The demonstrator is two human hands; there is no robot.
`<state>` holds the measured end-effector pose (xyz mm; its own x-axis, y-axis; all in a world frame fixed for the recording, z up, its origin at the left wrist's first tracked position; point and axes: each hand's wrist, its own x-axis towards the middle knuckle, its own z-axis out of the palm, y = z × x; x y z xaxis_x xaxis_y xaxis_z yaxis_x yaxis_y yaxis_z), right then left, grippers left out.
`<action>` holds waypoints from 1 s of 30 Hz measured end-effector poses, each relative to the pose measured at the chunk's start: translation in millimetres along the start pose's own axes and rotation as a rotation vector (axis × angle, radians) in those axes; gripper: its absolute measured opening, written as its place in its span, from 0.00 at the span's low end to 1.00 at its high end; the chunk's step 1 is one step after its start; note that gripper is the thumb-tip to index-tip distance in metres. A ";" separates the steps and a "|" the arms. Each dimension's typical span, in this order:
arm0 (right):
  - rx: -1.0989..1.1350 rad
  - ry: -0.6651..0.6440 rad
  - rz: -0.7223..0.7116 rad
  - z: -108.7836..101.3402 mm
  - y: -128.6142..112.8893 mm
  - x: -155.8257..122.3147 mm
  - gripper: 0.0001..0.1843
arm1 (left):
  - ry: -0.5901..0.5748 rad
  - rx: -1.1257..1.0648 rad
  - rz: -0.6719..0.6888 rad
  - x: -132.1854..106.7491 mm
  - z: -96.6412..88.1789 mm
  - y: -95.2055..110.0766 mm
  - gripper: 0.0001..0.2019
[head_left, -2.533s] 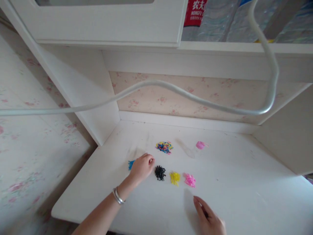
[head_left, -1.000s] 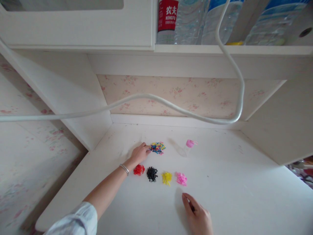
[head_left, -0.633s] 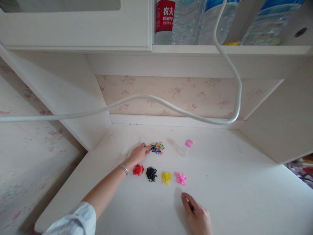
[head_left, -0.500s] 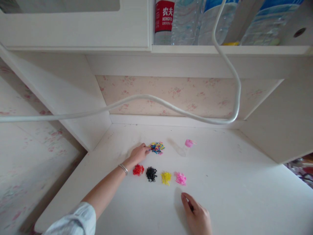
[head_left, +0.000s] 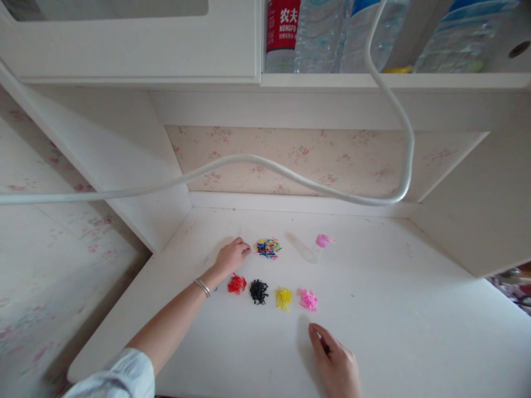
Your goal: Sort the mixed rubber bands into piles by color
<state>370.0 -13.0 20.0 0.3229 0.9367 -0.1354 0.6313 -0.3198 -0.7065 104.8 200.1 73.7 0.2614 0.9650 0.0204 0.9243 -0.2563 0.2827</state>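
Nearest, over the front of the white bench (head_left: 394,326), a right hand (head_left: 338,365), grip pressed together at the tips. Beyond, in a row from right to left: a pink pile (head_left: 308,300) of tiny bands, a yellow pile (head_left: 284,298), a black pile (head_left: 259,292), a red pile (head_left: 237,284). Farther, a left hand (head_left: 230,258), grip curled (pinching something or not, cannot tell), just beside a mixed-colour pile (head_left: 268,248). Rightward, a pink-topped clear container (head_left: 322,240); above, bottles (head_left: 318,38) on a shelf (head_left: 398,81).
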 end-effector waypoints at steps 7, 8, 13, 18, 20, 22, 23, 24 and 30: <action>-0.026 -0.014 -0.014 3.8 8.6 1.2 0.26 | 0.056 0.041 -0.104 -50.7 -30.6 -36.7 0.15; -0.031 -0.018 -0.011 4.2 9.4 1.6 0.26 | 0.055 0.049 -0.123 -59.9 -34.6 -42.9 0.15; -0.090 -0.050 0.019 3.9 9.9 2.8 0.26 | 0.012 0.077 -0.194 -96.1 -40.3 -64.5 0.14; -0.103 -0.038 -0.001 3.9 10.2 2.1 0.25 | -0.020 0.065 -0.213 -108.2 -32.0 -68.5 0.11; -0.088 -0.032 -0.007 4.2 9.7 1.2 0.24 | -0.022 0.053 -0.205 -109.6 -32.0 -67.6 0.11; -0.066 -0.028 -0.009 4.3 8.5 0.3 0.24 | 0.000 0.040 -0.199 -111.7 -34.6 -66.3 0.12; -0.053 -0.027 -0.005 4.2 7.8 -0.1 0.24 | 0.030 0.028 -0.193 -113.8 -36.3 -65.7 0.13; -0.037 -0.030 0.003 3.9 7.0 -0.3 0.24 | 0.072 0.009 -0.185 -116.8 -37.7 -65.1 0.14; 0.118 -0.029 0.078 -7.2 -5.0 1.0 0.27 | 0.284 -0.188 -0.204 -160.2 -21.2 -65.0 0.16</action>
<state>372.3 -11.5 28.4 0.3458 0.9141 -0.2118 0.5171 -0.3741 -0.7699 -3.0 63.3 72.4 -0.0341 0.9786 0.2029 0.8752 -0.0688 0.4788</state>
